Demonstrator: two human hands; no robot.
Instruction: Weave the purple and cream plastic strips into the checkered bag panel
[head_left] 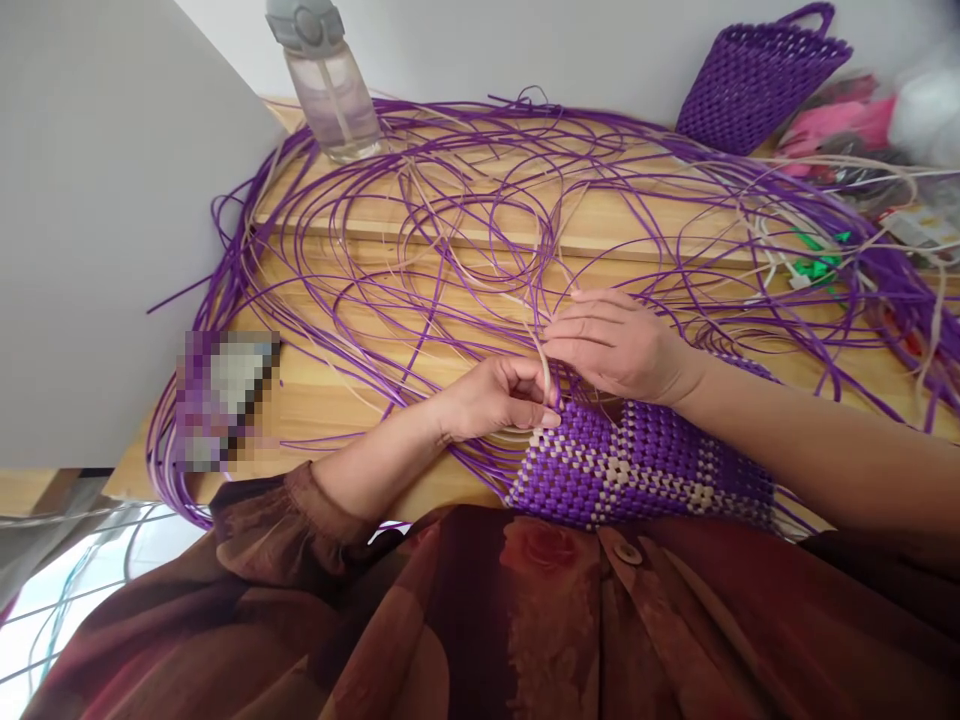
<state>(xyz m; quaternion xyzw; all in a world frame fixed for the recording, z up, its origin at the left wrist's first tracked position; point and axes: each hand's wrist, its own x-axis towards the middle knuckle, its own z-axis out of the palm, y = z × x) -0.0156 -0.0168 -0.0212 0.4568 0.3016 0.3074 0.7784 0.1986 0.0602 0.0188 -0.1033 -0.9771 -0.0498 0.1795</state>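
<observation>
A purple and beige woven piece of plastic strands lies at the table's front edge, against my clothing. My left hand pinches its upper left corner, the thumb pressed on the weave. From that corner a beige strand curves upward. My right hand hovers over the weave's top edge, its fingers close together and curled inward, their tips at the beige strand; its thumb is hidden underneath. Many long loose purple strands spread out from the weave, and my right forearm covers part of the piece.
Loops of strands cover the wooden table. A clear bottle with a grey lid stands at the back left. A purple woven basket leans at the back right, near pink bags and green ties. A blurred-out device lies left.
</observation>
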